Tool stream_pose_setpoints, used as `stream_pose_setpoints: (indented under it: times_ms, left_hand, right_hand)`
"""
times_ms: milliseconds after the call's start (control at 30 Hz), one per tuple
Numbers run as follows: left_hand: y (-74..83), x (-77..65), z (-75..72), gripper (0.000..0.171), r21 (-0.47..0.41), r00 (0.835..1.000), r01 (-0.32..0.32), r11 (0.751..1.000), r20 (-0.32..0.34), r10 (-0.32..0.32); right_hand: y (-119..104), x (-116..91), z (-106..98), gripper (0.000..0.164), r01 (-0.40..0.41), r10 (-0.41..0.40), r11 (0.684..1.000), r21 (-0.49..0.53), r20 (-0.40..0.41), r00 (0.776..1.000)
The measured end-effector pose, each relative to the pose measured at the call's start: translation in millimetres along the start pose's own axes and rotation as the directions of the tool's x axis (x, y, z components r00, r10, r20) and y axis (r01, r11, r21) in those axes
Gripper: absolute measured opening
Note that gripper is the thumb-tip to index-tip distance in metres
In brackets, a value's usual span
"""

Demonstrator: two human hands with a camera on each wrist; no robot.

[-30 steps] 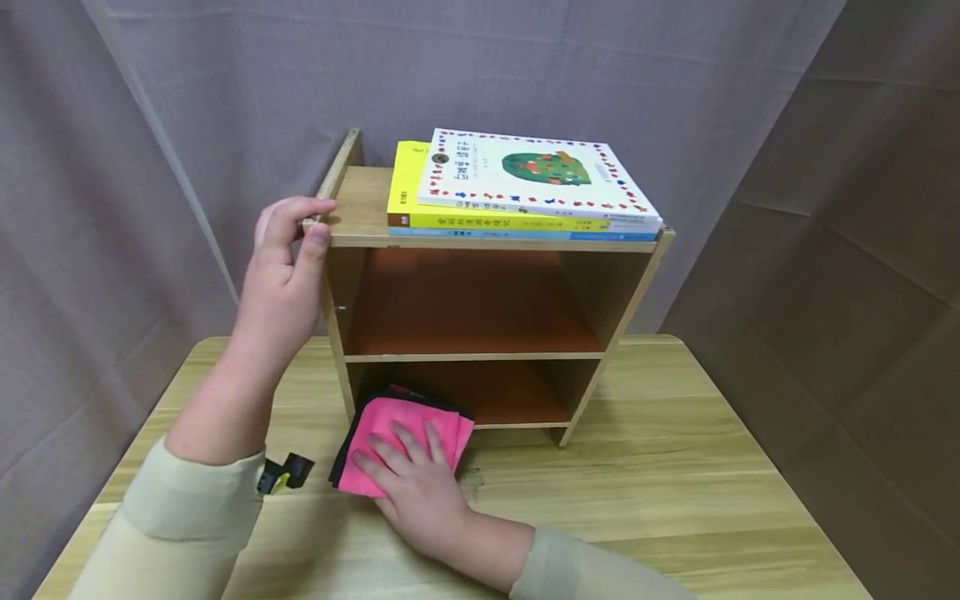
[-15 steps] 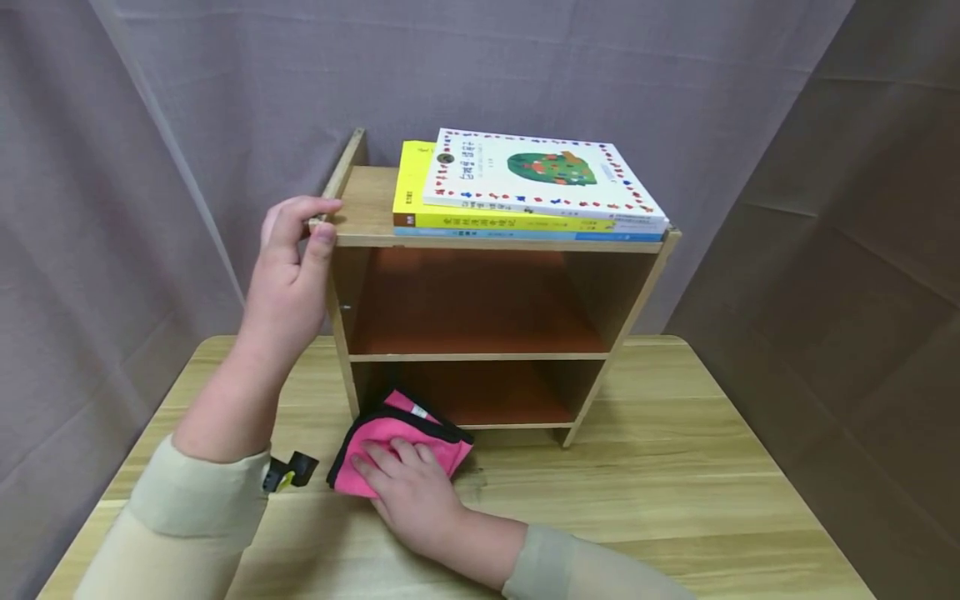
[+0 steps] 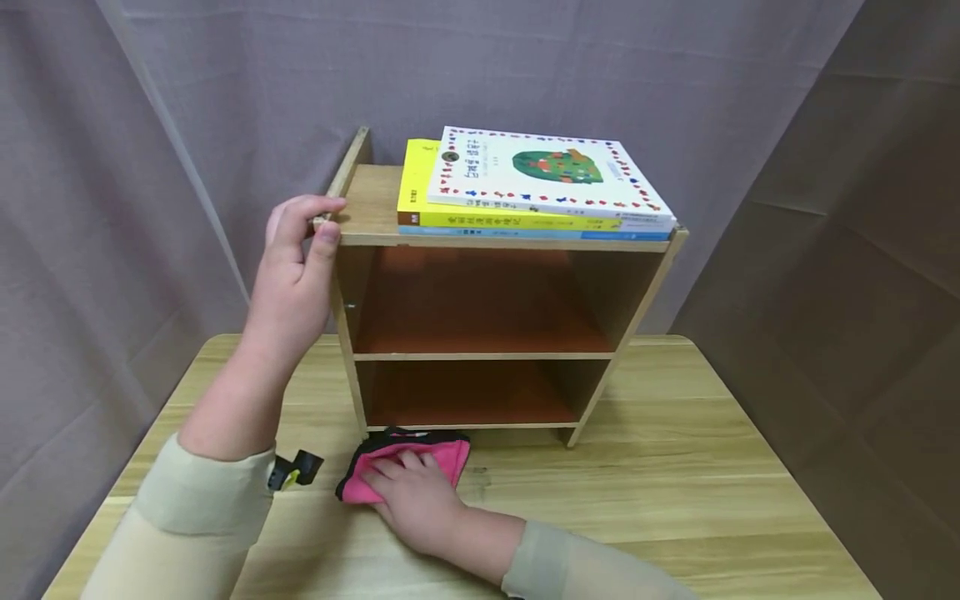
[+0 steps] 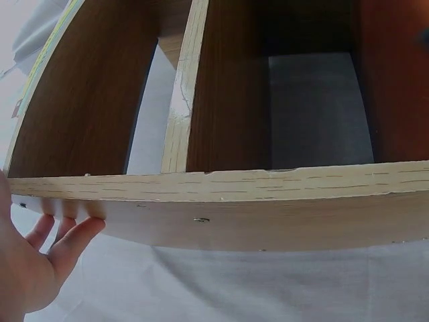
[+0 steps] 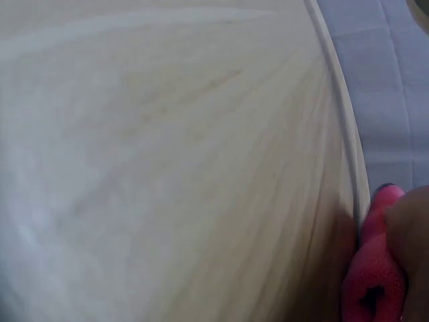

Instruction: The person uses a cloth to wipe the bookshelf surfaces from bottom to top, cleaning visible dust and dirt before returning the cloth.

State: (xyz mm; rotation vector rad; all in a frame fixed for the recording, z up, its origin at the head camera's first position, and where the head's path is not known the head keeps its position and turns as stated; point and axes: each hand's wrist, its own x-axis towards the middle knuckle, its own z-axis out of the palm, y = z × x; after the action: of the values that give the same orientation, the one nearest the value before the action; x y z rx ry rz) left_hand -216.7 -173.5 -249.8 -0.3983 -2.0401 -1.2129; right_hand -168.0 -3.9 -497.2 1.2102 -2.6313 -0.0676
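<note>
A small wooden bookshelf (image 3: 480,357) stands on the table, its open front towards me. My left hand (image 3: 288,275) grips its upper left corner, the thumb at the front edge and the index finger over the side panel. In the left wrist view, fingertips of the left hand (image 4: 40,261) touch the panel's outer face. A pink cloth (image 3: 450,458) with black edging lies at the foot of the bookshelf, by its lower left corner. My right hand (image 3: 423,508) holds it with bent fingers. In the right wrist view the pink cloth (image 5: 375,275) looks bunched beside the hand.
Several books (image 3: 540,179) lie stacked on top of the bookshelf, a white one uppermost above a yellow one. The wooden table (image 3: 675,500) reaches out to the right. Grey curtains (image 3: 525,58) hang behind and on both sides.
The cloth has come down from the lower shelf opening to the table in front, folding over on itself. My right hand's fingers have bent more. The left hand keeps its hold on the corner.
</note>
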Motion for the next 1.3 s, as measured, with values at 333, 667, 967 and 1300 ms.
stream_pose_setpoints:
  times_ms: [333,667,967,1300]
  left_hand:
    - [2.0,-0.1,-0.3,0.031,-0.004,1.0,-0.004,1.0,-0.002,0.004]
    - [2.0,-0.7,0.9,0.028,-0.036,0.999,-0.024,0.999,-0.028,0.023]
    - [0.3,-0.3,2.3,0.028,-0.038,0.999,-0.039,0.999,-0.038,0.037]
    - [1.2,-0.5,1.8,0.028,-0.031,0.999,-0.032,0.999,-0.033,0.031]
  right_hand:
    - [10,-3,-3,0.044,-0.023,-0.003,0.984,0.174,0.145,0.989]
    - [15,-19,-6,0.046,0.033,-0.051,0.984,0.175,0.1,0.994]
    - [28,-32,-10,0.051,0.01,-0.045,0.963,0.27,0.122,0.992]
    - [51,-36,-3,0.059,-0.075,0.042,0.966,0.247,0.133,0.99]
